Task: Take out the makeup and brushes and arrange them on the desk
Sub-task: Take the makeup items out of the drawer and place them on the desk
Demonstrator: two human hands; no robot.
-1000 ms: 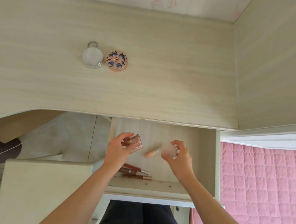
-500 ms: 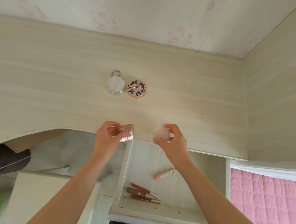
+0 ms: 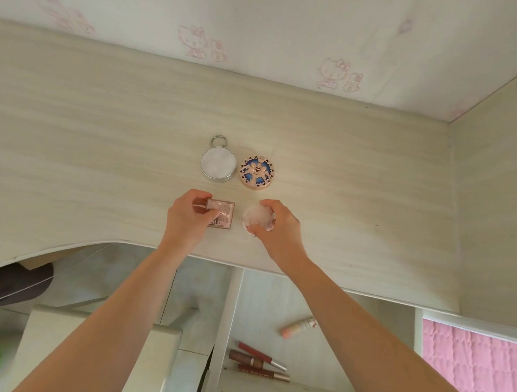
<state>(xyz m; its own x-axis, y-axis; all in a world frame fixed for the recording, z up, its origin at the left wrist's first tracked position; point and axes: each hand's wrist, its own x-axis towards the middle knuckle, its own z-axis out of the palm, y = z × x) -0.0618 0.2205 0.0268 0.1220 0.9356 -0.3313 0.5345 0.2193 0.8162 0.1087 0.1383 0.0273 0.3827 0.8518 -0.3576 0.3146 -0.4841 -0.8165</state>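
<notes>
Across the top of the frame runs cartoon-cat wallpaper point(image 3: 200, 43); below it the pale wood-grain surface point(image 3: 86, 141) fills most of the view. Lower right: pink quilted bedding point(image 3: 478, 364). Bottom centre: open drawer point(image 3: 268, 303) under the surface edge.

Left hand point(image 3: 185, 218) sits on the surface, fingers clamped on a square rose-brown palette point(image 3: 223, 216) with printed lettering; palette lies flat or nearly flat, cannot tell if fully down. Right hand point(image 3: 279, 228) is closed around a clear round jar point(image 3: 257, 220) with a pale frosted top, at the surface; contact with the surface is unclear. Palette and jar are side by side, near each other but apart.

Just behind them, two round compacts on the surface: a silver one with a ring loop point(image 3: 217, 164) on the left, a gold-and-blue patterned one point(image 3: 257, 171) on the right, just beside each other.

Inside the drawer: a peach tube point(image 3: 298, 327) lying alone, and three lip-gloss tubes point(image 3: 259, 362) grouped close together near the front wall.
</notes>
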